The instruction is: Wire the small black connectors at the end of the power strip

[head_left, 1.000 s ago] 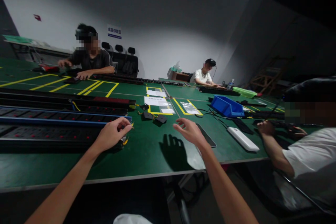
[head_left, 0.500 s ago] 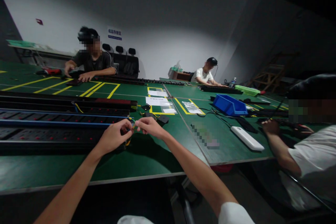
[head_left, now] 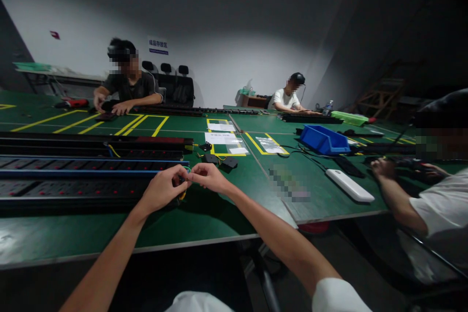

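Observation:
Both hands meet at the right end of the black power strips (head_left: 91, 187), which have rows of outlets and red dots. My left hand (head_left: 164, 189) is closed in a pinch on a thin green wire (head_left: 187, 168), close to the end of a blue-edged strip. From the right my right hand (head_left: 210, 178) pinches the same wire, fingertips almost touching those of the left. What lies exactly between the fingertips is hidden. Below the left hand a yellow wire (head_left: 183, 195) hangs out of the strip's end. Black end pieces (head_left: 229, 162) with short wires lie just beyond the hands.
Paper sheets (head_left: 223, 139) lie in yellow-taped outlines on the green table (head_left: 234, 209). To the right are a blue bin (head_left: 323, 141), a white power bank (head_left: 350, 186) and dark cables. One co-worker (head_left: 444, 200) sits close at right; two others sit across the table.
The view has shifted slightly, so the table items at right appear a little farther right. Both hands stay together at the wire, with only small finger movement.

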`<action>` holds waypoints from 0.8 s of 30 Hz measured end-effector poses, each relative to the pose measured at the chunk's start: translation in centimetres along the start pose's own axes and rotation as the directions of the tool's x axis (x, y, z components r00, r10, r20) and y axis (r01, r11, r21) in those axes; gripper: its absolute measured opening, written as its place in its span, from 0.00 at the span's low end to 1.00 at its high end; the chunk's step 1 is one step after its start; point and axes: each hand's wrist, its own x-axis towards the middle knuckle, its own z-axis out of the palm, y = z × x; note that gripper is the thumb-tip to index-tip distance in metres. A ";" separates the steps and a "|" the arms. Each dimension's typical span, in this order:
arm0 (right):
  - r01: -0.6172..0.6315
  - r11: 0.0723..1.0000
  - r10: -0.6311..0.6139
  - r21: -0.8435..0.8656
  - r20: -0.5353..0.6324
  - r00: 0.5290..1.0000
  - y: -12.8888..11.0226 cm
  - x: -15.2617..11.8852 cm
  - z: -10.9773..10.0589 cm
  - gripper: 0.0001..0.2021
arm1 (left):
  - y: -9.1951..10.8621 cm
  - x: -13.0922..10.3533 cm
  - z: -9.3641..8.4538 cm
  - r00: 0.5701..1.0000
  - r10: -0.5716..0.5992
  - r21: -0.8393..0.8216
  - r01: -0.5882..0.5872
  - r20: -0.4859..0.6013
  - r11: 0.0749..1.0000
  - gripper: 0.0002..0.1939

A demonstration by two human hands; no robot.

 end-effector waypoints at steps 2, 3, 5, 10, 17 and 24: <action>0.040 0.999 -0.039 0.032 -0.013 0.999 0.2 0.1 0.1 0.22 | 0.0 0.0 0.0 1.000 -0.001 -0.011 0.001 -0.001 1.000 0.11; 0.060 0.997 -0.059 0.047 -0.018 0.998 0.4 0.1 0.1 0.22 | 0.0 0.0 -0.1 1.000 -0.005 -0.018 0.005 -0.002 1.000 0.12; 0.084 0.994 -0.082 0.065 -0.025 0.996 0.5 0.2 0.1 0.21 | 0.1 0.0 -0.1 1.000 -0.019 -0.026 0.019 -0.003 0.999 0.13; 0.032 0.996 -0.030 0.087 -0.025 0.999 0.5 0.4 -0.1 0.17 | 0.1 0.1 -0.2 0.999 -0.005 -0.089 0.008 0.035 0.996 0.14; -0.094 0.994 0.100 0.052 -0.136 0.986 1.0 0.7 -0.6 0.11 | 0.2 0.2 -0.4 0.999 -0.031 -0.196 0.023 -0.039 0.980 0.14; -0.143 0.899 0.020 -0.414 -0.288 0.958 2.2 0.9 -1.6 0.09 | -0.1 0.2 -0.5 0.989 -0.061 -0.178 0.037 -0.133 0.983 0.13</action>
